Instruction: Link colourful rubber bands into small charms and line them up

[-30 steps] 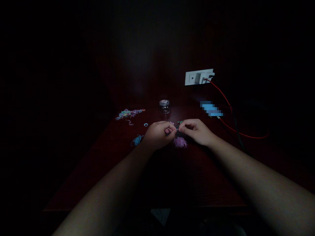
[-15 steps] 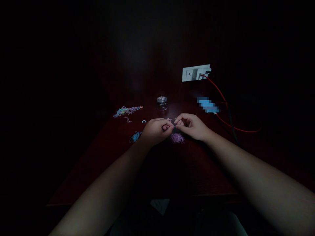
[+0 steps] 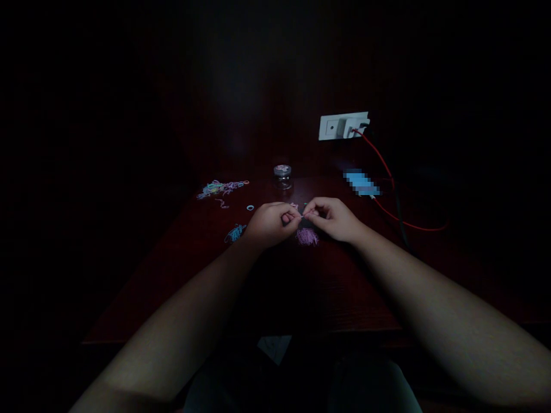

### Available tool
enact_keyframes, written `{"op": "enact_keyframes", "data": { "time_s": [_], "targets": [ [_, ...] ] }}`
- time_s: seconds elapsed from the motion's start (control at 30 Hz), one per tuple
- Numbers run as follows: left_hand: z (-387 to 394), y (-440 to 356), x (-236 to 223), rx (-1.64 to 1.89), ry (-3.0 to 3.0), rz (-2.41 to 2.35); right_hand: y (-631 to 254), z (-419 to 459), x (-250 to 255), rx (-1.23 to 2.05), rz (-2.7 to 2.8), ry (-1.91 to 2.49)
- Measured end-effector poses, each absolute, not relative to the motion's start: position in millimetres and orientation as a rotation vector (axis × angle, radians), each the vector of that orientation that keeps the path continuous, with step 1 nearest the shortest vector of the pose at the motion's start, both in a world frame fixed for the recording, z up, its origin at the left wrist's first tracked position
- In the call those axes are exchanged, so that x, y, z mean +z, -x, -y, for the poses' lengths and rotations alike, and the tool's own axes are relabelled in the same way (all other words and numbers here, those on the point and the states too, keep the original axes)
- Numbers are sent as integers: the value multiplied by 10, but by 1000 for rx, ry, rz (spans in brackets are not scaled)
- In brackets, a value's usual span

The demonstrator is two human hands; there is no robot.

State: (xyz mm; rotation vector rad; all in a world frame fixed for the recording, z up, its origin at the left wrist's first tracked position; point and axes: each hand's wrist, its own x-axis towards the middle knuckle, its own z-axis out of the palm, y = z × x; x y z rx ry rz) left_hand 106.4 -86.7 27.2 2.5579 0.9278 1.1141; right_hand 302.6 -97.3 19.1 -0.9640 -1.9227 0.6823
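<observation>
My left hand [image 3: 275,222] and my right hand [image 3: 331,218] meet fingertip to fingertip just above the dark red table [image 3: 181,287]. Both pinch a small rubber band [image 3: 302,216], of which only a thin pale bit shows between the fingertips. Just below them lies a pile of purple rubber bands [image 3: 307,237]. A blue bunch of bands [image 3: 235,233] sits left of my left wrist, with a single light-blue band [image 3: 250,207] beyond it. Some pink bands [image 3: 294,205] are partly hidden behind my fingers.
A mixed heap of coloured bands [image 3: 219,188] lies at the far left. A small round clear jar [image 3: 283,175] stands at the back. On the right, a blurred-out blue phone-like object [image 3: 361,182] is joined by a red cable [image 3: 381,154] to a wall socket [image 3: 331,127].
The view has shifted slightly, so the table things sit a little higher. My hands remain together, and the fingertips have drawn slightly closer around the band.
</observation>
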Motion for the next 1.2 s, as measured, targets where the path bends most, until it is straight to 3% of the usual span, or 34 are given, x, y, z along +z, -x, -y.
{"op": "enact_keyframes", "data": {
  "time_s": [1.2],
  "targets": [
    [848, -1046, 247, 1045, -2510, -977, -3032, 1027, 251, 572, 2018, 1069]
  ]
}}
